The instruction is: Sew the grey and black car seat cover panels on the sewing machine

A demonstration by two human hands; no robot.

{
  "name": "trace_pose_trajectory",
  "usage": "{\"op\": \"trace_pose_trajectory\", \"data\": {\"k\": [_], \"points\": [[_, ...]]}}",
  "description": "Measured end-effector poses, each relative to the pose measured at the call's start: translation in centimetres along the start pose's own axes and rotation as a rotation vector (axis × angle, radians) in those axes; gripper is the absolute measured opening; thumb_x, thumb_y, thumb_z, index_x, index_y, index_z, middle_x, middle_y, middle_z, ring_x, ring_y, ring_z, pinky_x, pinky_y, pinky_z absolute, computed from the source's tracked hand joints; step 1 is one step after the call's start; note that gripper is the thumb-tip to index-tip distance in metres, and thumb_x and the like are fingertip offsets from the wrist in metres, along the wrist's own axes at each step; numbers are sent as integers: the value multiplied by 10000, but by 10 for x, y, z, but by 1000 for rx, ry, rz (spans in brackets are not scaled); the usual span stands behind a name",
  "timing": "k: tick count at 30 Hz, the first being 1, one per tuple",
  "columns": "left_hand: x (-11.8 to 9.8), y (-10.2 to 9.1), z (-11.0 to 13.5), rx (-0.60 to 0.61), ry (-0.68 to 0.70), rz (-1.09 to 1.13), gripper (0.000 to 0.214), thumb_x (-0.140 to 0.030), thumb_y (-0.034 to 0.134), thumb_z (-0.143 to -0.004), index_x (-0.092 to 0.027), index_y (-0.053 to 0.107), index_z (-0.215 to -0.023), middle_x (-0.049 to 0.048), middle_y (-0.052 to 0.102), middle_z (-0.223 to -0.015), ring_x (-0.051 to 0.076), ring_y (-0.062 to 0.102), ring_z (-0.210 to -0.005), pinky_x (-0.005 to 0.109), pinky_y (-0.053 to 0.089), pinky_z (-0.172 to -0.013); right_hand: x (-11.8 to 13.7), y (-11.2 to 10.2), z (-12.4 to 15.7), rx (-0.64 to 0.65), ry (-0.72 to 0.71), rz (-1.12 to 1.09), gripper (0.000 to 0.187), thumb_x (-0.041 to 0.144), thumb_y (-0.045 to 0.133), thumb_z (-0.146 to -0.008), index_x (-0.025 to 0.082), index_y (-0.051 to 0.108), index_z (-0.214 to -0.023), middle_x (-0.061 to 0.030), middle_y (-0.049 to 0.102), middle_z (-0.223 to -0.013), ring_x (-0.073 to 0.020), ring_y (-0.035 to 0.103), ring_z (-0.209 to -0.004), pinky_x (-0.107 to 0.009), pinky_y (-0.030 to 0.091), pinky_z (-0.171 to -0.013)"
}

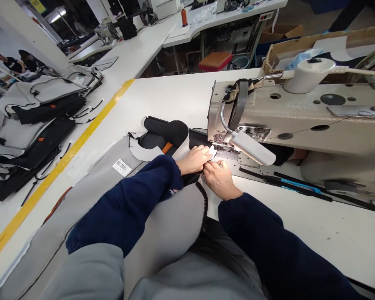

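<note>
A large grey and black padded seat cover (106, 183) lies across the table and over my lap, a barcode label (122, 167) on its grey face. My left hand (195, 159) is closed on the cover's edge just left of the needle area of a sewing machine (287, 112). Close beside it, nearer to me, my right hand (219, 178) pinches the edge of the same cover. The fabric between my fingers is mostly hidden. The machine's lamp (253, 148) lights this spot.
Black strips (287, 185) and a blue tool (301, 186) lie right of my hands. Beyond the yellow tape (62, 160), more covers (34, 121) are piled at left. A thread cone (309, 75) stands on the machine. Behind are a red stool (215, 61) and a cardboard box (271, 54). People sit far left.
</note>
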State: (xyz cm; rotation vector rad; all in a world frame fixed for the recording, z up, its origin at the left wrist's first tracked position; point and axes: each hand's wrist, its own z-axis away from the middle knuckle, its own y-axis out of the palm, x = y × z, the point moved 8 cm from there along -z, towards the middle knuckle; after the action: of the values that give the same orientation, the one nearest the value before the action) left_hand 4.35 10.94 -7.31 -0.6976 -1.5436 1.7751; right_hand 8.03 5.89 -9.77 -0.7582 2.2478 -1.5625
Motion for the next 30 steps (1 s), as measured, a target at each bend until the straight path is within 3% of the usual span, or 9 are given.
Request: {"op": "trace_pose_trajectory", "data": {"k": [4, 9, 13, 18, 22, 24, 26, 30], "points": [[-1, -4, -3, 34, 35, 38, 248, -131, 460, -913, -106, 646, -1075, 135, 575, -1131, 232, 525, -1031, 334, 405, -928, -12, -10, 2, -59, -67, 20, 274, -1, 456, -879, 145, 672, -798, -69, 636, -817, -202, 484, -814, -376, 260, -743], [-2, -13, 3, 20, 31, 78, 292, -113, 484, -884, -112, 636, -1133, 123, 573, -1218, 223, 531, -1090, 308, 446, -939, -27, -22, 1, -162, -106, 13, 250, -7, 483, -835, 148, 671, -779, -75, 662, -830, -206, 493, -826, -374, 263, -761], [2, -17, 6, -2, -9, 28, 246, -133, 448, -902, -117, 665, -1016, 137, 564, -1108, 240, 527, -1005, 344, 452, -887, -34, -26, 0, -165, -56, -38, 237, 21, 467, -846, 162, 647, -783, -80, 651, -807, -217, 490, -786, -370, 284, -764], [10, -10, 1, 30, 23, 125, 245, -91, 449, -848, -127, 680, -920, 115, 574, -1016, 211, 549, -927, 324, 447, -845, -21, -27, 2, -150, -77, -424, 267, 67, 449, -850, 147, 603, -1052, -92, 661, -932, -225, 558, -875, -340, 400, -814], [28, -13, -3, 33, -34, 331, 356, -63, 414, -828, -174, 713, -987, 66, 612, -1031, 176, 583, -937, 273, 455, -833, -21, -23, 4, -162, -56, -542, 275, 27, 396, -838, 189, 606, -911, -74, 664, -841, -214, 590, -816, -311, 455, -776], [33, -18, -2, 25, -56, 361, 377, -62, 412, -828, -188, 716, -1012, 52, 628, -1044, 172, 589, -969, 264, 453, -862, -22, -23, 5, -151, -72, -552, 309, 10, 398, -829, 190, 623, -940, -69, 673, -836, -210, 610, -818, -303, 466, -777], [31, -22, 1, 31, -60, 292, 367, -67, 409, -842, -184, 712, -1013, 60, 626, -1036, 176, 588, -957, 269, 454, -848, -24, -23, 8, -125, -82, -545, 338, -1, 408, -813, 189, 637, -972, -66, 680, -838, -209, 625, -834, -302, 468, -796], [6, -21, 8, 78, 24, 43, 264, -162, 437, -914, -146, 673, -1031, 100, 592, -1010, 213, 570, -914, 313, 457, -788, -28, -23, 11, -71, -81, -494, 339, -6, 410, -781, 177, 649, -937, -72, 693, -847, -202, 620, -799, -303, 453, -791]]}}
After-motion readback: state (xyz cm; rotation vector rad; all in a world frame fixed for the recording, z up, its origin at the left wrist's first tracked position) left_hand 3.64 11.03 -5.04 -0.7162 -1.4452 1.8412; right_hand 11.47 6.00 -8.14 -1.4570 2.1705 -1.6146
